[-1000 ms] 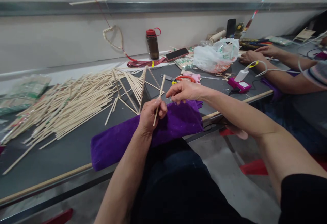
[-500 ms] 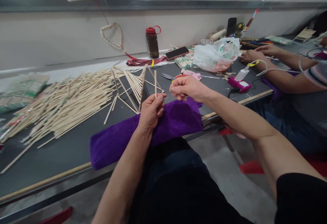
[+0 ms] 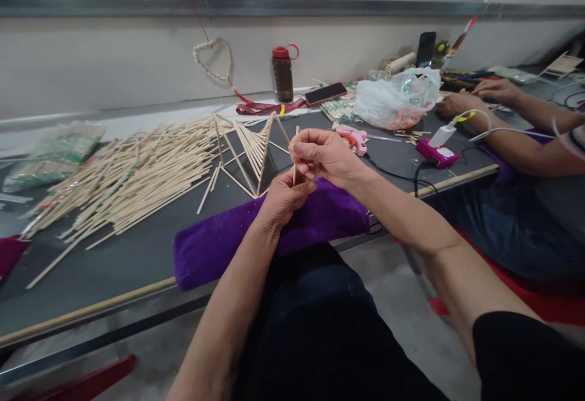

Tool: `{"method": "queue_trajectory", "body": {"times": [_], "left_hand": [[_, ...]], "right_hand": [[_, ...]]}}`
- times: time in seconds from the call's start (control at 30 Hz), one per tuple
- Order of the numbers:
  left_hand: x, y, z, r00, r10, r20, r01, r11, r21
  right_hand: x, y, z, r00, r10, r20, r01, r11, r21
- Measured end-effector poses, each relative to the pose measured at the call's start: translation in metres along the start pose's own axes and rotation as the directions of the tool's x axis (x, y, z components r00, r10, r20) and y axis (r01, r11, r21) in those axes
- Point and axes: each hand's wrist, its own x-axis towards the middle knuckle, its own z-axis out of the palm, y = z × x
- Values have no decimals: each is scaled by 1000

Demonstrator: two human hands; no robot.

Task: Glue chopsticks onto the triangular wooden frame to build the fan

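A short wooden stick (image 3: 295, 174) stands upright in my left hand (image 3: 282, 198), pinched between thumb and fingers. My right hand (image 3: 323, 154) is closed in a pinch at the stick's upper part, just above the left; its fingers hide much of the stick. Below both hands lies a folded purple cloth (image 3: 219, 248) along the table edge. Just beyond them stands a frame of glued wooden sticks (image 3: 251, 151) with slanted, fanned sides. Behind my right hand is a pink glue gun (image 3: 356, 138), partly hidden, with a black cable.
A large pile of loose wooden sticks (image 3: 146, 175) spreads over the left of the table (image 3: 150, 261). Toward the back are a bottle (image 3: 283, 77), a phone (image 3: 325, 94) and a white plastic bag (image 3: 393, 102). A magenta power box (image 3: 437, 154) sits right, near a co-worker's hands (image 3: 461, 102).
My right hand has come left and closed at the upper part of the stick in my left hand. The view has shifted slightly left.
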Motion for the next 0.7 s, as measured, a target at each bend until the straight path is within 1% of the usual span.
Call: {"method": "queue_trajectory", "body": {"times": [0.13,0.23,0.3,0.37,0.43,0.5,0.6,0.7], "left_hand": [[1,-2,-1,996,23,-81,-23,1000,-6],[0,-2,-2,993,36,-115,-39,999,-20],[-1,0,-3,992,31,-121,-36,999,-41],[-1,3,-3,990,23,-137,-33,997,-74],[-1,4,-3,988,22,-154,-37,995,-96],[-1,3,-2,986,32,-164,-46,996,-79],[0,0,-1,984,71,-166,-71,997,4],[0,-4,0,981,98,-169,-87,993,74]], "right_hand": [[0,3,-1,999,-48,-7,48,999,25],[-4,-3,-12,992,-122,-28,121,992,-28],[-9,-6,-24,991,-122,-58,114,985,-131],[-14,-7,-38,992,-87,-89,60,960,-274],[-18,-5,-51,992,-71,-109,20,912,-409],[-21,0,-59,990,-97,-107,29,862,-506],[-23,5,-60,986,-145,-76,72,803,-592],[-24,5,-52,988,-152,-24,100,756,-647]]}}
